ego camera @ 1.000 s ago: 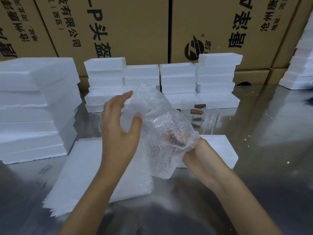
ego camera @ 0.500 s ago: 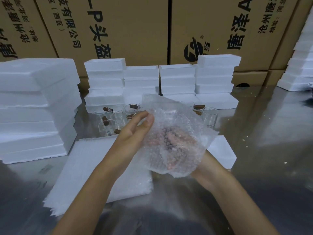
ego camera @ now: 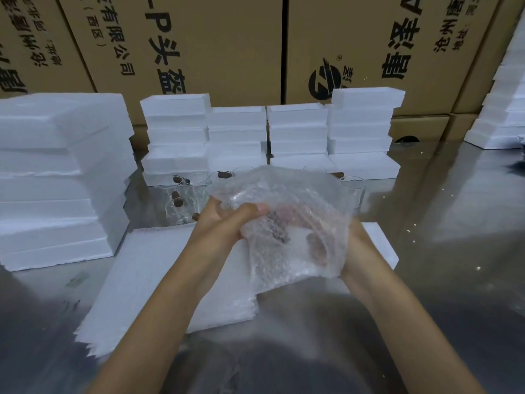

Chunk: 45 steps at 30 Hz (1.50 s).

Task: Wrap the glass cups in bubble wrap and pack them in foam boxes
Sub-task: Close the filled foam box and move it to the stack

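Observation:
A sheet of clear bubble wrap (ego camera: 295, 211) is bunched around a glass cup with a brown handle (ego camera: 279, 231), held above the table centre. My left hand (ego camera: 224, 223) grips the wrap's left side, fingers curled into it. My right hand (ego camera: 355, 251) holds the bundle from the right, mostly hidden behind the wrap. Several bare glass cups (ego camera: 184, 206) with brown handles stand on the table behind the bundle, one more glass cup (ego camera: 352, 191) to the right. A flat pile of bubble wrap sheets (ego camera: 159, 274) lies under my left forearm. A white foam box (ego camera: 380, 243) lies behind my right wrist.
Stacks of white foam boxes (ego camera: 301, 132) line the back of the shiny metal table (ego camera: 454, 251). A taller foam stack (ego camera: 62, 177) stands at the left, another foam stack (ego camera: 505, 109) at the far right. Brown printed cartons (ego camera: 221, 46) form a wall behind.
My left hand moved from open on top of the wrap to gripping its left side. The bundle dropped lower and is folded tighter around the cup.

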Available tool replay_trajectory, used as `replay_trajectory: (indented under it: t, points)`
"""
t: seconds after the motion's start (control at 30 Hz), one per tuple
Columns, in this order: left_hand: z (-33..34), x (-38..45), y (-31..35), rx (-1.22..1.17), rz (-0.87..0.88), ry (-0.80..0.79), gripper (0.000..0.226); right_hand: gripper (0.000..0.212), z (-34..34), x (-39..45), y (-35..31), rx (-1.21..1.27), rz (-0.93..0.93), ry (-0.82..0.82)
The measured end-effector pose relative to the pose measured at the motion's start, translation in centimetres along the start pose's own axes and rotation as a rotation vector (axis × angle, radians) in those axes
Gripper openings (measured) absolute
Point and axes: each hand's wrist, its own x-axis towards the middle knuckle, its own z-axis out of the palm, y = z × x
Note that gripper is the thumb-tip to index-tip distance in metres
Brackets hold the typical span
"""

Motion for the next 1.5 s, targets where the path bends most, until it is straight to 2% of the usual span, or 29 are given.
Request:
replay_trajectory:
  t: [0.1, 0.17, 0.23, 0.3, 0.33, 0.4, 0.43, 0.5, 0.57, 0.67, 0.73, 0.87, 0.93, 1.03, 1.2, 1.27, 1.37, 1.43, 1.5]
  points:
    - [-0.3, 0.2, 0.2, -0.206, -0.041, 0.049, 0.083, 0.028, -1.6, 0.8, -1.4, 0.114, -0.208, 0.114]
    - [-0.6, 0.3, 0.3, -0.305, -0.054, 0.063, 0.066, 0.026, -2.2, 1.1, -1.6, 0.155, -0.291, 0.118]
    - [-0.8, 0.3, 0.4, -0.354, -0.040, 0.057, 0.035, 0.039, -2.0, 1.1, -1.1, 0.123, -0.290, -0.074]
    - [-0.9, 0.3, 0.4, -0.418, -0.046, 0.071, 0.028, 0.073, -1.4, 0.9, -0.3, -0.010, -0.191, -0.249]
    - [-0.9, 0.3, 0.3, -0.433, -0.045, 0.067, 0.030, 0.073, -0.8, 0.6, 0.3, -0.079, -0.146, -0.323]
    - [-0.7, 0.4, 0.2, -0.406, -0.040, 0.022, 0.036, 0.041, 0.4, -0.1, 0.9, -0.154, -0.128, -0.411]
    - [-0.6, 0.4, 0.1, -0.381, -0.044, -0.006, 0.042, 0.031, 1.0, -0.5, 1.0, -0.126, -0.140, -0.385]
    - [-0.2, 0.5, -0.3, -0.337, -0.060, -0.061, 0.052, 0.039, 1.5, -0.6, 0.9, 0.037, -0.182, -0.258]
    - [0.0, 0.5, -0.6, -0.277, -0.059, -0.134, 0.050, 0.040, 1.6, -0.7, 0.5, 0.184, -0.179, -0.119]
    - [0.3, 0.0, -1.0, -0.061, -0.068, -0.252, 0.057, 0.010, 0.8, -0.6, -0.3, 0.109, -0.125, 0.082]
    - [0.5, -0.2, -1.1, 0.127, -0.105, -0.277, 0.069, 0.006, 0.2, -0.4, -0.5, 0.013, -0.099, 0.156]
    - [1.0, -0.7, -0.8, 0.336, -0.173, -0.336, 0.063, 0.020, -0.6, -0.4, -0.7, -0.236, -0.078, 0.172]
    - [1.3, -0.9, -0.7, 0.388, -0.178, -0.351, 0.062, 0.013, -1.0, -0.3, -0.7, -0.396, -0.092, 0.181]
    - [1.6, -1.2, -0.7, 0.508, -0.121, -0.386, 0.059, 0.032, -1.1, -0.3, -0.5, -0.634, -0.144, 0.190]
    - [1.4, -1.0, -1.1, 0.513, -0.062, -0.386, 0.052, 0.035, -0.9, -0.1, 0.3, -0.840, -0.296, 0.262]
    - [1.4, -0.8, -1.3, 0.514, -0.066, -0.358, 0.049, 0.030, -0.8, 0.0, 0.8, -0.973, -0.366, 0.266]
    - [1.5, -0.4, -2.1, 0.575, -0.029, -0.257, 0.032, 0.030, -0.6, 0.1, 1.4, -1.099, -0.438, 0.223]
    - [1.5, -0.2, -2.7, 0.659, -0.001, -0.193, 0.027, 0.033, -0.6, 0.1, 1.5, -1.140, -0.405, 0.180]
    - [1.4, 0.0, -3.1, 0.714, 0.009, -0.155, 0.029, 0.029, -0.7, -0.1, 1.1, -1.048, -0.349, 0.143]
